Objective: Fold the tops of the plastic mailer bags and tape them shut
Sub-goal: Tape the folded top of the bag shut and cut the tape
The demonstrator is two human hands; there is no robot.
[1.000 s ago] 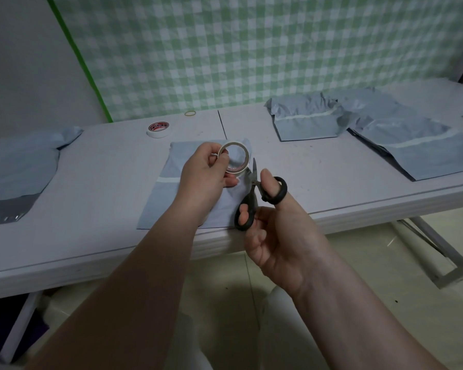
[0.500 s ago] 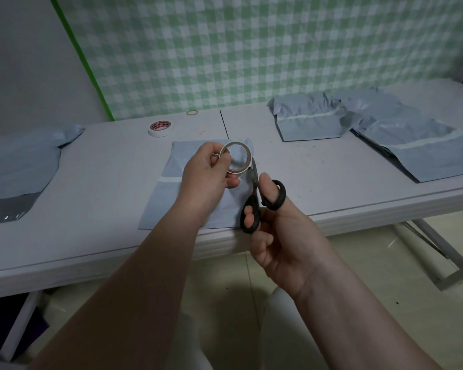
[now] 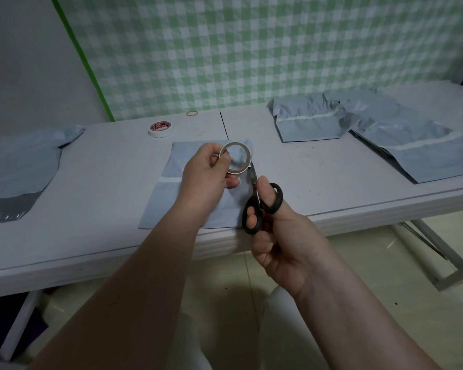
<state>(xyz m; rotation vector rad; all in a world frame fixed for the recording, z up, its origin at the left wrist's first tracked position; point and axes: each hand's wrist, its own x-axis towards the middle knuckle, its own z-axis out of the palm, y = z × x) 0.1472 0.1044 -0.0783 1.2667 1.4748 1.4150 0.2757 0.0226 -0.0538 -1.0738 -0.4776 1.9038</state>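
Grip: left hand (image 3: 206, 180) pinches tape roll (image 3: 238, 171); right hand (image 3: 278, 236) grasps scissors (image 3: 259, 202), blades at roll's 5 o'clock | mailer bag (image 3: 169, 198): flat on table (image 3: 104, 182) beneath both hands, 12 o'clock | advice: pull a strip taut before snipping; cut squarely, blades clear of fingers

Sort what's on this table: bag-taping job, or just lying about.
Job: thin tape roll, held by left hand; black scissors in right hand; grey mailer bag beneath them; right mailer bags; left mailer bags.
Lying about: red-labelled tape roll; rubber band.
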